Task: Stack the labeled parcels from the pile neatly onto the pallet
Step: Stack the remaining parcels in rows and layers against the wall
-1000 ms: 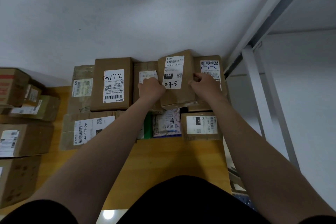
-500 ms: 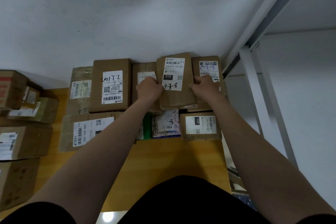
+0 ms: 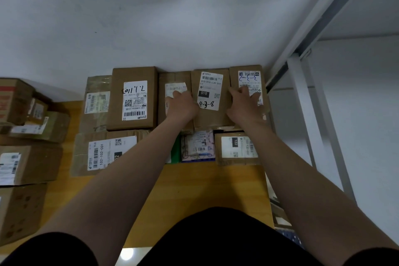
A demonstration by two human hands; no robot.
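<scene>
Labeled parcel point(image 3: 211, 95) lowered flat, left hand point(image 3: 182, 104) and right hand point(image 3: 243, 104) flanking it, fingers straightened, grip slack

Pile boxes point(image 3: 32, 164) cut by the left edge, green packet point(image 3: 176, 149) half behind a forearm point(image 3: 138, 179) — fine label print point(image 3: 134, 103) unreadable

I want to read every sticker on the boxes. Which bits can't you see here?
Head view only:
Torn label: left hand covers most of it.
Far-right label: right hand hides its lower part.
Green parcel: left forearm hides most of it.
Left pile boxes: cut by the frame edge.
Small print: blurred.
</scene>
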